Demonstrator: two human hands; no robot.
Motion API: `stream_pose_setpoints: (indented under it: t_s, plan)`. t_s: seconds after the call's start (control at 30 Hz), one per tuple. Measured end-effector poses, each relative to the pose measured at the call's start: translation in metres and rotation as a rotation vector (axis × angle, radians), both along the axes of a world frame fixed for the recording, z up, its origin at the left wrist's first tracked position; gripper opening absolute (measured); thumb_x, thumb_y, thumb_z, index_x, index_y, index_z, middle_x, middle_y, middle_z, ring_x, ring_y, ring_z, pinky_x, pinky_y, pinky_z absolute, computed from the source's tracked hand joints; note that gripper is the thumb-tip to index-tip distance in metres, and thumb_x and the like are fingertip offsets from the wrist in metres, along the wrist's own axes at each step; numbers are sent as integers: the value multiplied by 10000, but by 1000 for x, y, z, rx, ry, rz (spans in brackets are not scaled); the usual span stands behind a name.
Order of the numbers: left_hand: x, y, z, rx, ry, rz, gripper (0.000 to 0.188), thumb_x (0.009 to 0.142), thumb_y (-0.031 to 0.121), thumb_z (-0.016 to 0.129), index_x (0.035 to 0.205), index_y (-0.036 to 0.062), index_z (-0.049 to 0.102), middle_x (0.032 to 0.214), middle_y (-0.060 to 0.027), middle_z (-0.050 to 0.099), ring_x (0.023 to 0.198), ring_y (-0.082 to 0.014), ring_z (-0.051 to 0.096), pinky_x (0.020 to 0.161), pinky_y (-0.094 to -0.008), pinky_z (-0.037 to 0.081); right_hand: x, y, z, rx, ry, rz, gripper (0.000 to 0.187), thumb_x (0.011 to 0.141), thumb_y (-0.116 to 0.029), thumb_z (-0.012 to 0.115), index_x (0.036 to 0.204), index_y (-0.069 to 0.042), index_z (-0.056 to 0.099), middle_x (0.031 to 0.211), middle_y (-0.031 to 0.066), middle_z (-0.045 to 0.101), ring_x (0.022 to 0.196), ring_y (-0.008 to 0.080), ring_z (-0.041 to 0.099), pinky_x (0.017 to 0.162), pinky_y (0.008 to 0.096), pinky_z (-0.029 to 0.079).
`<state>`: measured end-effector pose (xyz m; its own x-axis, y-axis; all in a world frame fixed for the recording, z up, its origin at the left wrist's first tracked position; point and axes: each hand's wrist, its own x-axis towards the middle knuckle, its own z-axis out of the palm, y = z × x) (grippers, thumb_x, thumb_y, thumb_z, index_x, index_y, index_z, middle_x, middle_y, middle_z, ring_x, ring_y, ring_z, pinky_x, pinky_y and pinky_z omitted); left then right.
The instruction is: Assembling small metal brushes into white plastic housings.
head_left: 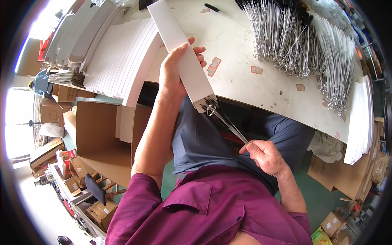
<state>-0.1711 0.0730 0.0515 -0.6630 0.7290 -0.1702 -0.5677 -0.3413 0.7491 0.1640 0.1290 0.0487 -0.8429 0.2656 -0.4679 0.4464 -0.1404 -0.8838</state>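
A long, narrow white box slants across the middle, its open end low and toward me. My left hand is closed around it, thumb on the upper face and fingertips showing past the right edge. Several thin wire brushes with black bristles and ring ends meet the box's open end. How far any of them reach inside is hidden. Over my lap, my right hand pinches the wire stems at their lower right end.
Many wire brushes lie in a heap on the white table, far right. A single brush lies at the back. White boxes are stacked at left, and more white boxes stand at right. An open cardboard carton sits below left.
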Motion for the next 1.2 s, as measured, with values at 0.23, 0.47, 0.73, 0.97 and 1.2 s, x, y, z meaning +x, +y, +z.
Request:
stream_pose_setpoints:
  t_s: [0.23, 0.47, 0.73, 0.97, 1.2]
  plan:
    - [7, 1, 4, 47, 12, 67, 509, 968, 262, 640, 1318, -91, 532, 1039, -246, 653, 791, -257, 633, 755, -421, 570, 0, 11, -9, -389, -100, -22, 401, 1119, -318, 527, 1024, 21, 719, 638, -72, 407, 562, 36, 353, 499, 232, 315]
    - [13, 0, 1, 53, 0, 69, 502, 975, 285, 624, 1298, -90, 541, 1022, -239, 651, 787, -270, 636, 738, -412, 563, -1, 12, -17, -531, -102, -5, 406, 1119, -329, 529, 1053, 30, 707, 618, -90, 354, 517, 15, 301, 461, 218, 268]
    - [55, 0, -5, -5, -36, 67, 421, 969, 299, 631, 1214, -41, 588, 945, -193, 643, 790, -262, 605, 757, -419, 521, -21, 20, -8, -273, -33, -4, 368, 1106, -333, 550, 1171, 16, 645, 684, -48, 449, 524, 26, 332, 462, 217, 287]
    - [94, -1, -14, -64, -20, -30, 408, 1012, 384, 577, 1178, 11, 578, 947, -171, 654, 822, -275, 648, 798, -437, 550, -67, 27, 7, -160, 181, -132, 406, 995, -257, 729, 1257, 30, 612, 979, 40, 686, 855, 96, 631, 737, 291, 535]
    - [109, -16, -7, -168, 109, -18, 512, 1053, 444, 556, 1261, -23, 540, 1025, -208, 688, 901, -286, 704, 854, -429, 575, -80, 23, 7, 343, 192, -89, 538, 785, -247, 935, 1144, 30, 644, 967, 130, 730, 886, 160, 681, 809, 336, 552]
